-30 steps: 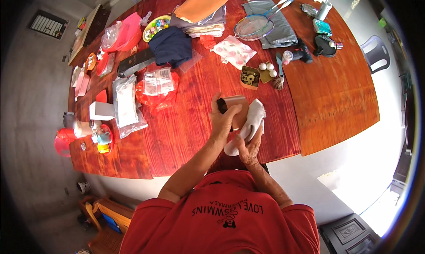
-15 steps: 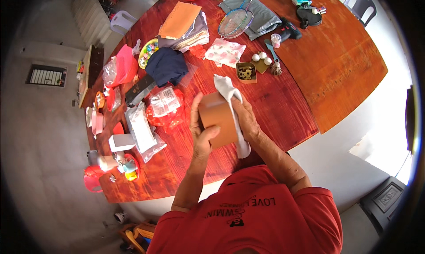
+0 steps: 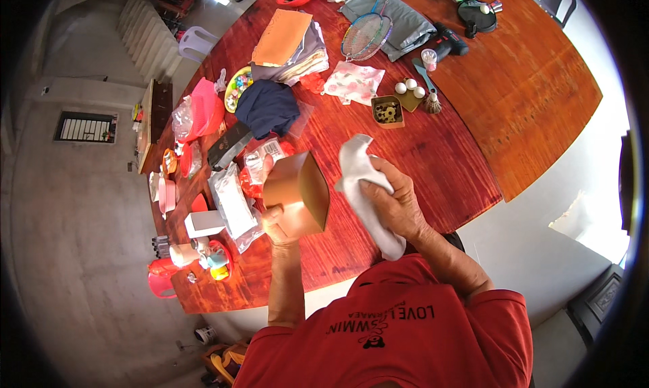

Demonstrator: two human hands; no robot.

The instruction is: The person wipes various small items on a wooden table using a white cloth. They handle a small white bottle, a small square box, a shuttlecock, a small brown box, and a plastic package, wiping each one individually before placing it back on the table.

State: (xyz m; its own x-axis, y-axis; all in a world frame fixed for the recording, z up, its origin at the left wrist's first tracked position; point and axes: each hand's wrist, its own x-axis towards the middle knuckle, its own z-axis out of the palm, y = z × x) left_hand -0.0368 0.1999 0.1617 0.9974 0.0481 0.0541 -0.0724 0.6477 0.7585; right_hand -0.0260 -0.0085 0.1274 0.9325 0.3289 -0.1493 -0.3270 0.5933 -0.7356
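My left hand is wrapped round a tan-brown square box with rounded edges, thumb on its near side and fingers behind it. The box is held tilted above the table, and a curved, darker face of it turns to the right. I cannot make out whether that face is hollow. A crumpled white cloth is bunched in my right hand, its lower end hanging toward my shirt. A gap lies between the cloth and the box.
On the red-brown table ahead sit a small tin of dark pieces, white balls and a brush. Farther off are badminton rackets and a drill. Navy cloth, plastic packets and a white box stand left.
The cloth has come away from the box, and my right hand has moved right with it. My left hand has shifted left and turned the box.
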